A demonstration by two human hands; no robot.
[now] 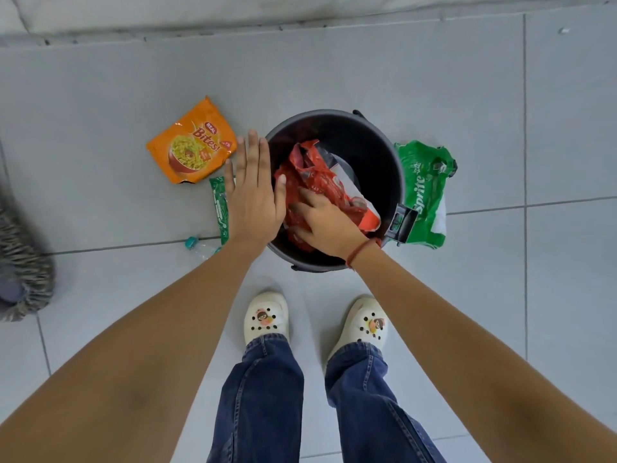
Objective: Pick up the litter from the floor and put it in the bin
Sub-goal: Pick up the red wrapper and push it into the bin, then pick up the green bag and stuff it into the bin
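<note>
A round black bin [384, 152] stands on the grey tiled floor in front of my feet. A crumpled red and white plastic wrapper [320, 182] lies in its mouth. My right hand [325, 225] presses down on that wrapper, fingers closed over it. My left hand [253, 188] hovers flat and open over the bin's left rim, holding nothing. An orange noodle packet [192, 143] lies on the floor left of the bin. A green Sprite wrapper [425, 192] lies against the bin's right side. A narrow green wrapper [218, 205] and a clear plastic bottle [200, 247] lie under my left wrist.
A grey shaggy mop head [23, 272] rests at the left edge. A pale sofa or cushion edge [233, 11] runs along the top. My white clogs [267, 317] stand just behind the bin.
</note>
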